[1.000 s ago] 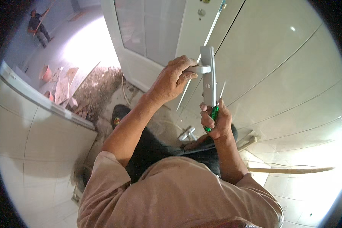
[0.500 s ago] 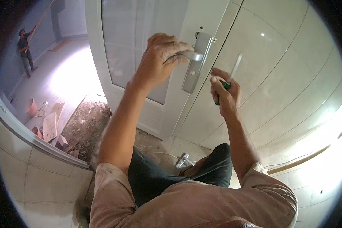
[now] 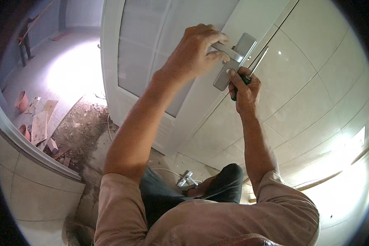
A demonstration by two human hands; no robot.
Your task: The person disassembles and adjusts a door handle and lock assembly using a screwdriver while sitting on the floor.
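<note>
My left hand [image 3: 199,51] pinches the silver lever of a door handle [image 3: 233,52], thumb below and fingers above. The handle's long metal backplate [image 3: 246,42] lies slanted against the white door [image 3: 211,92] near its edge; whether it is fastened I cannot tell. In my right hand [image 3: 247,95] is a screwdriver [image 3: 258,63] with a green grip, its shaft pointing up and away. The right thumb touches or nearly touches the lower part of the backplate. My fingers hide part of the screwdriver's grip.
A second silver handle [image 3: 187,178] lies on the floor by my foot. Cream tiles [image 3: 307,94] cover the wall at right. Rubble [image 3: 76,127], broken boards [image 3: 39,127] and an orange bucket [image 3: 22,101] lie beyond the doorway at left. Farther back stands another person [image 3: 25,41] with a long pole.
My right hand has come up to the backplate with the screwdriver. The backplate now covers the holes that showed by its top. The whole view has shifted, with the door further right.
</note>
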